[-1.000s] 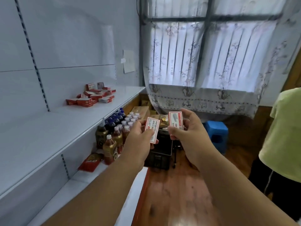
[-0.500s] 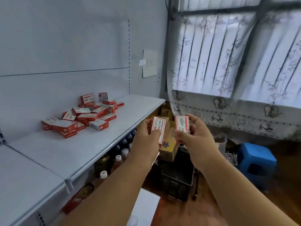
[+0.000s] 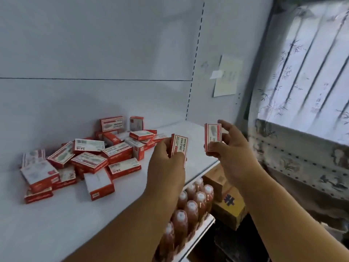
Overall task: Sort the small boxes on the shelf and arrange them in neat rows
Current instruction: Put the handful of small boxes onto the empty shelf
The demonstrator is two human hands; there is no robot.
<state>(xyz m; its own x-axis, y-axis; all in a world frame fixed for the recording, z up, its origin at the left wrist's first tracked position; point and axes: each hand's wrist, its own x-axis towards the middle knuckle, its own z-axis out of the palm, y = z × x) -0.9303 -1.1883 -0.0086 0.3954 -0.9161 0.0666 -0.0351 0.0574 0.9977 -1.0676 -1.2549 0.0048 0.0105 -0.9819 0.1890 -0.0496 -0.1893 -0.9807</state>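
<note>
Left hand (image 3: 166, 157) and right hand (image 3: 229, 146), each pinching one upright box (image 3: 179, 148), have swung from open floor to over the shelf (image 3: 56, 224); the unsorted pile (image 3: 90, 157) lies at 9 o'clock. Placement seems imminent.

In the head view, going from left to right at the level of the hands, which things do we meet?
Pile of small boxes → left hand holding a box → right hand holding another box → patterned curtain.
</note>
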